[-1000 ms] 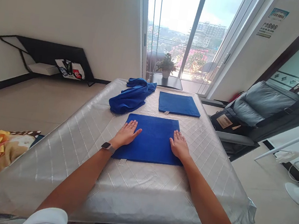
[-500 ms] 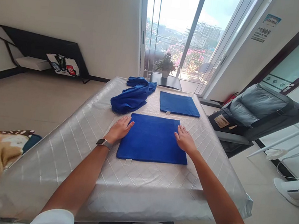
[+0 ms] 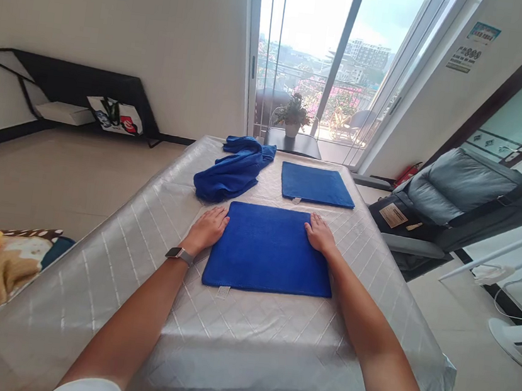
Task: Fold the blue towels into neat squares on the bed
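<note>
A folded blue towel [image 3: 269, 250] lies flat as a rectangle on the silver table cover, its white tag sticking out at the near left. At the towel's left edge, toward the far corner, my left hand [image 3: 208, 227] rests open with fingers stretched and the thumb by the edge. My right hand [image 3: 321, 233] lies open along the upper right edge, thumb touching the cloth. Behind them, another folded blue towel [image 3: 318, 185] lies flat on the right. A loose crumpled blue towel [image 3: 233, 172] sits at the far left.
The quilted silver cover [image 3: 132, 237] drapes over the table edges. A grey recliner [image 3: 461, 188] with a black bag stands close on the right. Yellow and brown fabric [image 3: 5, 265] lies at the left. A potted plant [image 3: 293, 120] stands on a chair beyond the far edge.
Both hands have shifted slightly along the towel's sides, and the right fingers now sit nearer its far corner. The camera view has moved a little. The other towels look unchanged.
</note>
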Demonstrator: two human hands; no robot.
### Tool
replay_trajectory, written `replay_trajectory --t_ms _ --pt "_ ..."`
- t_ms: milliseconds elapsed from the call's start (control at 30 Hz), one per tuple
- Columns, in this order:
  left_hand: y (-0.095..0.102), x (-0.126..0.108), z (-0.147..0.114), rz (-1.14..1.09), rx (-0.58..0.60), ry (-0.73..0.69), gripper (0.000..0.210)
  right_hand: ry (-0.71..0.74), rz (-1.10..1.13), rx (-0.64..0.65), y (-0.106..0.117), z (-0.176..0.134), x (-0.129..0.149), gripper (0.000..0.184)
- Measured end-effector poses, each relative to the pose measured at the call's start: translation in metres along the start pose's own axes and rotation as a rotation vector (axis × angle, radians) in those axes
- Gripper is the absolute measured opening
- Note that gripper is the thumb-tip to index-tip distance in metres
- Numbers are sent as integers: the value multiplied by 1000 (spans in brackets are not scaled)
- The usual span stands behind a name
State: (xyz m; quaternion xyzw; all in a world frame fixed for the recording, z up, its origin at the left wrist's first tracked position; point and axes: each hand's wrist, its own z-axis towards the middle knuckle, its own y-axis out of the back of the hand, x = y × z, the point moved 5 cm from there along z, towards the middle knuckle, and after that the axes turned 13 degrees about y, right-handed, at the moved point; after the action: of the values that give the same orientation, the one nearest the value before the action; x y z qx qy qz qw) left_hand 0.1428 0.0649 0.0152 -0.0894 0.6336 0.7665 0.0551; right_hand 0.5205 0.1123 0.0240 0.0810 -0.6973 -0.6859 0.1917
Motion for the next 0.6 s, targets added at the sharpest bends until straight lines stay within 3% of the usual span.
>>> replay_trajectory --t_ms 367,467,533,600 --pt "8 3 0 -219 -51 17 56 -12 47 -17 5 -3 5 65" --pt "15 6 1 -313 -87 83 54 -13 58 -30 5 -3 6 65" --pt "22 -1 0 -317 -142 124 51 -10 66 -38 5 -3 7 65" --pt "27 -26 0 -275 -176 72 46 -14 75 -43 5 -3 8 65"
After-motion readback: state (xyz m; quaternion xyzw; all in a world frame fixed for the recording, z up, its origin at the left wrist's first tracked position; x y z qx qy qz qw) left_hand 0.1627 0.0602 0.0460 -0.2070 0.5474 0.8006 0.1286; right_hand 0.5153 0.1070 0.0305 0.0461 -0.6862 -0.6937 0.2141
